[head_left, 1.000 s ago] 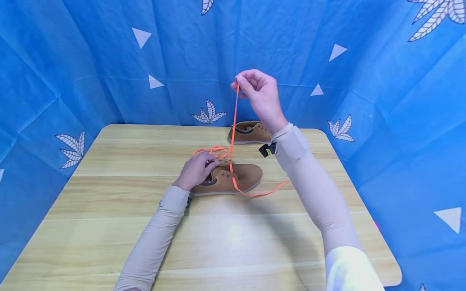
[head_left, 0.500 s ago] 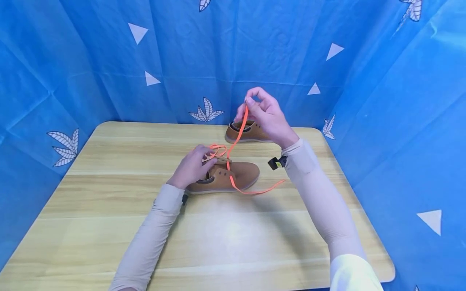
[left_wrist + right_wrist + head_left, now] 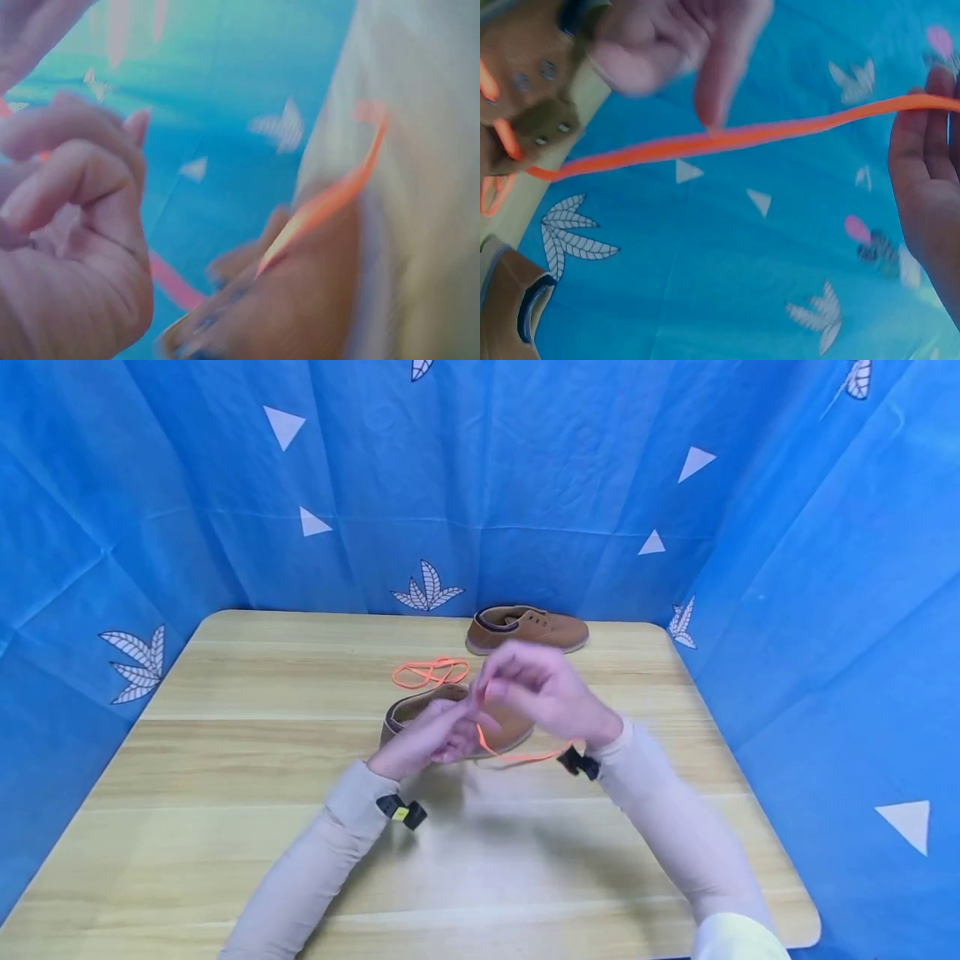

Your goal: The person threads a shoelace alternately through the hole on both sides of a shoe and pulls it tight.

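Observation:
A brown shoe (image 3: 512, 728) lies on the table, partly hidden by both hands, its heel to the left. An orange shoelace (image 3: 652, 151) runs from its eyelets. My right hand (image 3: 543, 693) pinches one stretch of this lace above the shoe. Close against it, my left hand (image 3: 435, 735) reaches over the shoe. In the right wrist view the blurred left index finger (image 3: 714, 94) points at the taut lace and seems to touch it, thumb apart. One loose lace end trails over the table in front of the toe.
Behind the worked shoe lies a coil of orange lace (image 3: 431, 672). A second brown shoe (image 3: 540, 631) without visible lace stands at the back edge of the wooden table (image 3: 247, 760). Blue patterned curtains (image 3: 585, 468) hang around the table.
My right hand has come down toward the shoe, still pinching the lace. My left hand has left the shoe's opening and moved right, up to the right hand.

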Demonstrator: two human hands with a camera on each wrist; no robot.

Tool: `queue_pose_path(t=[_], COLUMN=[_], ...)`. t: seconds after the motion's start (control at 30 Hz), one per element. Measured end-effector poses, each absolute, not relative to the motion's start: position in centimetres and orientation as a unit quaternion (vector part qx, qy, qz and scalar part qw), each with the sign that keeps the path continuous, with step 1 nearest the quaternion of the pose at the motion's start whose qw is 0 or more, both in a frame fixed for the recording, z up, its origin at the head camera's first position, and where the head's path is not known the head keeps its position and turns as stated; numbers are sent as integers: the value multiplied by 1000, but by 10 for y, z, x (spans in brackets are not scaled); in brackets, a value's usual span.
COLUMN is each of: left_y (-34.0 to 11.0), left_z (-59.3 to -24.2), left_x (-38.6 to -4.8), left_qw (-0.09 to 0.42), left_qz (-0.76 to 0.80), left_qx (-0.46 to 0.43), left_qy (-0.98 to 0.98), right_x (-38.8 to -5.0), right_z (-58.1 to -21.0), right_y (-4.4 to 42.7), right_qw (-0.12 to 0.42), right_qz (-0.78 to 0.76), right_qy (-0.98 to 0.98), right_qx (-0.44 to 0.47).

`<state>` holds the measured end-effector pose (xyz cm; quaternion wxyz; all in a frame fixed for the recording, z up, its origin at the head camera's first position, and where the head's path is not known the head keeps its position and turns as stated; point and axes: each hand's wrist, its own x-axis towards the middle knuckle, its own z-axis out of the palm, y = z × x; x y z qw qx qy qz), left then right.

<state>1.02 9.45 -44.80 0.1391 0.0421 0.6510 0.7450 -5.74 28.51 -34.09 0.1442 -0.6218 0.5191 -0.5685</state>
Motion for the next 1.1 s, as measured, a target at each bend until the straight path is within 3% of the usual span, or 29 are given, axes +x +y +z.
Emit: queue_pose_path(t=[0.13,0.3,0.53,0.63,0.8,1.0,1.1], left_y=[101,99,98,100,101,99,96], left_z=[-453,-456,-460,-461,-461,-458,-456], left_x=[17,18,18,19,18,20,20], left_qw=[160,146,124,120,115,142,147], left_qz=[809,849,794,765,736,706,696], left_qx=[35,8,18,38,43,25,53], left_qy=[564,508,595,631,666,693,701], right_x=[-28,-5,5,-11,-66,-109,-118], right_z=[-362,-387,-399,-395,-391,-407,-409], right_y=[288,284,284,285,278,269,271], right_qw=[127,84,125,145,142,272,300], right_qz=[-428,-269,-231,-308,-408,-294,-272], right_qy=[549,572,583,586,645,684,679], right_qx=[-707,-770,-769,-736,-630,-610,-613])
